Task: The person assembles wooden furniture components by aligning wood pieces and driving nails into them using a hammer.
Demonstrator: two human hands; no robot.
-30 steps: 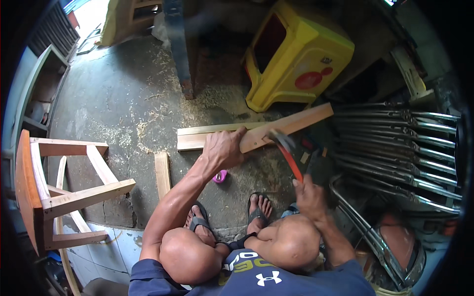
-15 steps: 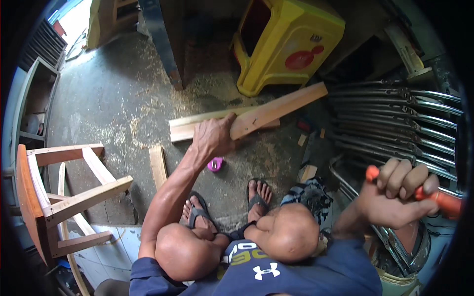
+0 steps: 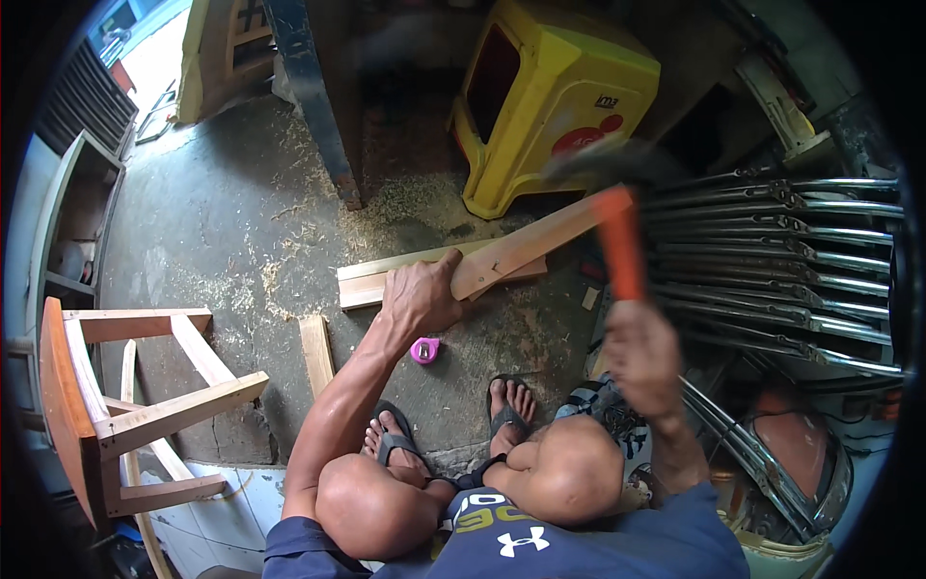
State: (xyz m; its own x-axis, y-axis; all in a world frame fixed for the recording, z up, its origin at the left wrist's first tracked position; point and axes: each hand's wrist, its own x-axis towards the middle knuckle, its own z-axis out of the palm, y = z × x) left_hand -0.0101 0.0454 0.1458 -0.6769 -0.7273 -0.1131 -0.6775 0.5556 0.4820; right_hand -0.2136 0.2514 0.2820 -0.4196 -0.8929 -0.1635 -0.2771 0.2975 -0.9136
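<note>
My left hand (image 3: 420, 297) is closed over two pieces of wood on the floor (image 3: 222, 222), pinning them where they overlap. The top plank (image 3: 535, 246) slants across the bottom plank (image 3: 362, 285), its free end pointing right, toward the folded chairs (image 3: 791, 261). A dark spot on its face, near my thumb, is too small for me to make out. My right hand (image 3: 641, 357), blurred, is wrapped around the orange handle of the hammer (image 3: 622, 246); in view this crosses the top plank's free end, and I can't tell whether they touch. The hammer's head is a smear before the yellow stool (image 3: 579, 106). A pink tape measure (image 3: 424, 350) sits between my left hand and the floor's near edge, where the white tiles (image 3: 241, 492) start. Left of it lies an offcut (image 3: 316, 352), and by the floor's near left corner a wooden frame (image 3: 183, 415) rests on its side.
</note>
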